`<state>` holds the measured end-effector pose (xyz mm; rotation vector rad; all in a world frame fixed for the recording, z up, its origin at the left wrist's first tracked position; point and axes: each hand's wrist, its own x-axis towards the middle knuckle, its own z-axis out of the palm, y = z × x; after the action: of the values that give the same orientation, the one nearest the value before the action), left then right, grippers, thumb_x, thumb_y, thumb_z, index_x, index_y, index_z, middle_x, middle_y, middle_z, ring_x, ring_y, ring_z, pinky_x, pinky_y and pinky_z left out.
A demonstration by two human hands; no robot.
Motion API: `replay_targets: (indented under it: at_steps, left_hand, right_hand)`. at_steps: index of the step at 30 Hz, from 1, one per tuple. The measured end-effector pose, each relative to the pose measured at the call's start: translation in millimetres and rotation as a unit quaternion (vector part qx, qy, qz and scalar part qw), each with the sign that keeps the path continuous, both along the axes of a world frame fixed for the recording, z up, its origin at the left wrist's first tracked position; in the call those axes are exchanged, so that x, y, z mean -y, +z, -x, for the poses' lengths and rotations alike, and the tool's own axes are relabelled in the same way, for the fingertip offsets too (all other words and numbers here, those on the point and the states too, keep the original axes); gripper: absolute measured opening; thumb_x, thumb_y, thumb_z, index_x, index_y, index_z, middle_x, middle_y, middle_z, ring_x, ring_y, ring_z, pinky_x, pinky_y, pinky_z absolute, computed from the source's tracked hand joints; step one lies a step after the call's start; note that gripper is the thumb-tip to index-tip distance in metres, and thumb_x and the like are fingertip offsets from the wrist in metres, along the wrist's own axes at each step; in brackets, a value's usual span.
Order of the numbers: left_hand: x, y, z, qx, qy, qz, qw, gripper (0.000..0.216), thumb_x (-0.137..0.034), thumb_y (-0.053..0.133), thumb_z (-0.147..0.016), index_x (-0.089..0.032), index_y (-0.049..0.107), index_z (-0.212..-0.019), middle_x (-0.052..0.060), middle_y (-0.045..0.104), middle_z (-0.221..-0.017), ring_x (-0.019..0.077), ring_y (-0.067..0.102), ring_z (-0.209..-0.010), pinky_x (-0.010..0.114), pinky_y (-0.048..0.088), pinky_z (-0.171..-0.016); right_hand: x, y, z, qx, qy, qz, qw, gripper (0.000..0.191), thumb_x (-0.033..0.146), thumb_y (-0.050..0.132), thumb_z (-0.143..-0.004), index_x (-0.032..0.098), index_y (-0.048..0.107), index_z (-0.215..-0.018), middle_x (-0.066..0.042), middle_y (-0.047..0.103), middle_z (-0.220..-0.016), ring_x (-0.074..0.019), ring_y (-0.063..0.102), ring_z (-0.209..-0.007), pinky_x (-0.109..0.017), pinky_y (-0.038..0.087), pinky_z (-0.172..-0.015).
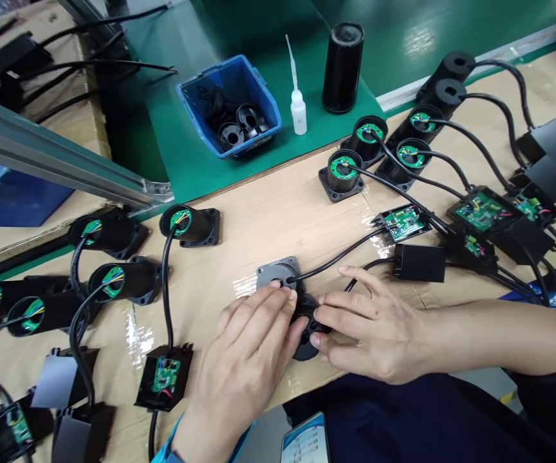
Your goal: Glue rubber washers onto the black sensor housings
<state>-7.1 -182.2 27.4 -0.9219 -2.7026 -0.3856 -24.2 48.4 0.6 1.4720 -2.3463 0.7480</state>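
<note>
At the bench's front edge, my left hand (251, 347) curls over a black cylindrical housing with a square flange (285, 265). My left thumb presses against a black round cap (306, 350) with holes in it. From the other side, the bent fingers of my right hand (378, 325) grip that same cap. A black cable (338, 258) runs from near my left fingertips to an opened box with a green circuit board (405, 223). My fingers hide much of the cap and housing. A closed black box (420, 263) lies beyond my right wrist.
A blue bin (193, 119) of black round parts stands on the green mat, beside a white dropper bottle (298, 112) and a black cylinder (343, 71). Cabled housings (342, 173) crowd the right, and more housings (128, 281) lie left. A phone (305, 440) is below the bench edge.
</note>
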Motion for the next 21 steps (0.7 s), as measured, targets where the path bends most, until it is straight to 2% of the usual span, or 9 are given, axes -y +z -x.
replay_targets:
  at_steps: [5,8,12,15,18,21]
  left_hand:
    - [5,-0.3,1,0.024,-0.028,0.019,0.999,0.029,-0.020,0.061,-0.098,-0.006,0.063,-0.123,0.016,0.071,-0.126,0.0256,0.067,-0.124,0.037,0.056,-0.104]
    - [13,-1.5,0,0.056,-0.046,0.018,0.997,0.028,-0.024,0.058,-0.100,-0.010,0.064,-0.124,0.017,0.067,-0.132,0.0269,0.064,-0.129,0.039,0.057,-0.106]
    - [20,-3.0,-2,0.095,-0.080,0.002,0.992,0.015,-0.024,0.061,-0.097,-0.020,0.068,-0.109,0.016,0.058,-0.140,0.0318,0.051,-0.143,0.044,0.058,-0.107]
    - [23,-3.8,-3,0.107,-0.104,0.010,0.989,0.018,-0.023,0.064,-0.096,-0.022,0.068,-0.114,0.016,0.054,-0.145,0.0332,0.044,-0.149,0.048,0.056,-0.109]
    - [23,-2.3,-4,0.092,-0.116,0.024,0.989,0.027,-0.024,0.064,-0.096,-0.018,0.066,-0.122,0.018,0.055,-0.145,0.0333,0.045,-0.148,0.048,0.055,-0.111]
    - [19,0.8,-3,0.067,-0.106,0.026,0.992,0.028,-0.025,0.064,-0.096,-0.015,0.066,-0.121,0.018,0.060,-0.142,0.0314,0.053,-0.142,0.044,0.054,-0.112]
  right_hand:
    - [0,-0.2,2,-0.018,-0.009,0.019,1.000,0.006,0.021,0.067,-0.094,0.023,0.072,-0.091,-0.004,0.072,-0.105,-0.0192,0.063,-0.109,-0.054,0.041,-0.115]
    - [0,-2.3,1,-0.025,-0.011,0.024,0.999,0.006,0.022,0.067,-0.094,0.022,0.072,-0.093,-0.005,0.072,-0.104,-0.0204,0.063,-0.110,-0.053,0.041,-0.115]
    - [0,-5.2,1,-0.031,-0.011,0.028,0.999,0.004,0.021,0.069,-0.092,0.022,0.071,-0.094,-0.006,0.071,-0.107,-0.0216,0.062,-0.114,-0.054,0.041,-0.115]
    - [-1,-5.4,1,-0.030,-0.008,0.026,0.999,0.005,0.020,0.067,-0.092,0.021,0.071,-0.094,-0.006,0.071,-0.105,-0.0217,0.061,-0.112,-0.055,0.040,-0.115]
    - [-1,-5.5,2,-0.032,-0.006,0.025,0.999,0.008,0.019,0.063,-0.093,0.021,0.071,-0.095,-0.005,0.071,-0.105,-0.0216,0.061,-0.110,-0.055,0.040,-0.114]
    - [0,-6.9,1,-0.038,-0.011,0.028,0.999,0.011,0.019,0.061,-0.095,0.023,0.071,-0.094,-0.005,0.071,-0.104,-0.0206,0.060,-0.109,-0.053,0.038,-0.115]
